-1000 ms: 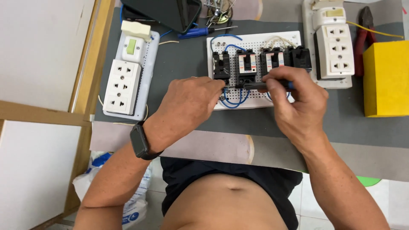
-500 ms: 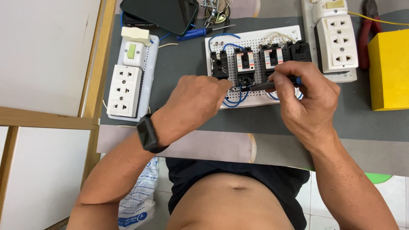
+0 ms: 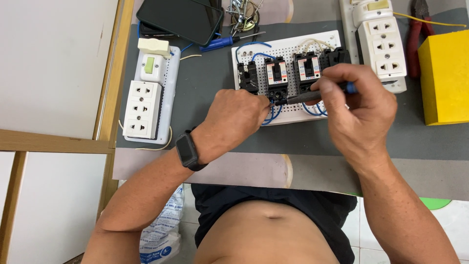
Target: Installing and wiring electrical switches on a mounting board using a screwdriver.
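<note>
a screwdriver (image 3: 312, 95) is gripped in the closed right hand (image 3: 359, 112), its tip set at the foot of the middle black breaker (image 3: 276, 78) on the white perforated board (image 3: 288, 49); a blue wire (image 3: 270, 113) is pinched there by the left hand (image 3: 232, 122)

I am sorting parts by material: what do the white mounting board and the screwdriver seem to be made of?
White mounting board: probably plastic, matt, evenly perforated. Screwdriver in the right hand: grey metal-looking shaft with dull sheen; blue handle tip, likely plastic.
</note>
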